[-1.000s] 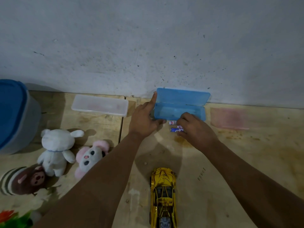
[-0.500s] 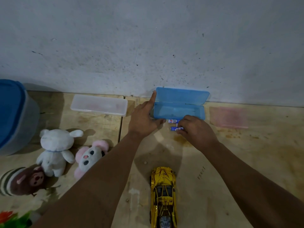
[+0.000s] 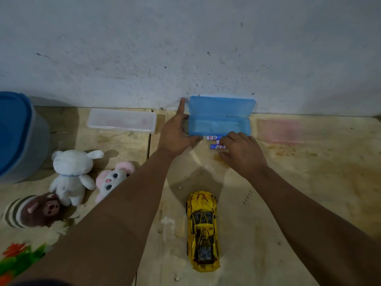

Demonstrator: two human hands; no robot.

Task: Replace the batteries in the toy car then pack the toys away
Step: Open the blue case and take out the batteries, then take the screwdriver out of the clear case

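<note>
Steadying the open blue case [image 3: 219,125] at its left end, the left hand [image 3: 177,135] grips it with thumb and curled fingers while the right hand [image 3: 242,150] curls its fingertips onto the batteries [image 3: 214,142] lying just in front of the case (whether they are pinched I cannot tell). By my reading this is the battery-fetching step, and next they must be lifted cleanly. They lie left-right; the yellow toy car [image 3: 203,230], nearer the person, runs lengthwise toward the wall.
</note>
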